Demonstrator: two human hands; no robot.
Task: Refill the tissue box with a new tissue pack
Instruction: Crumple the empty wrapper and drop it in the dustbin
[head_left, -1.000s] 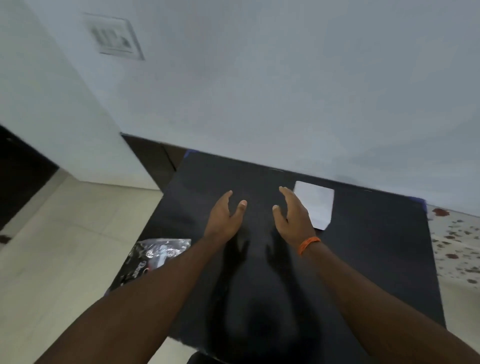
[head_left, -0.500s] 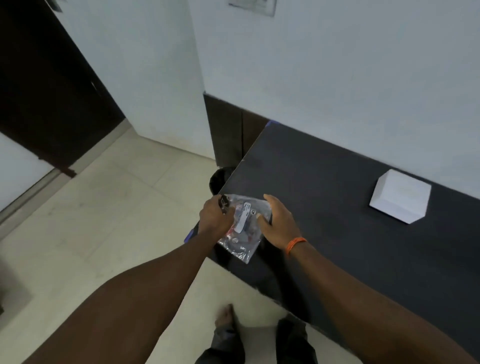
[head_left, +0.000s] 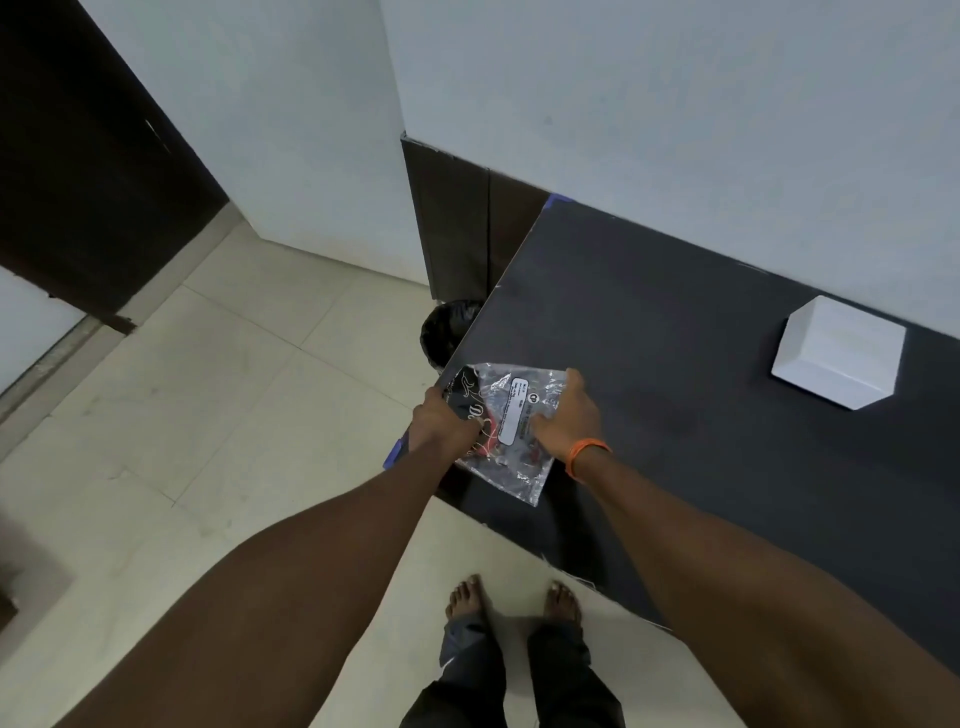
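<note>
dark counter (head_left: 675, 374): left hand (head_left: 441, 421), right hand (head_left: 566, 421) both grip crinkly clear plastic tissue pack (head_left: 511, 431); white cardboard tissue box (head_left: 841, 358) untouched, pack unopened, refill pending.

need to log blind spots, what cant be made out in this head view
- Print on the tissue pack: too small, glare on the plastic.
- Pack's middle edges: covered by the left hand and right hand.
- Tissue box opening: faces away.
- Black bin: mostly hidden behind the table edge.
</note>
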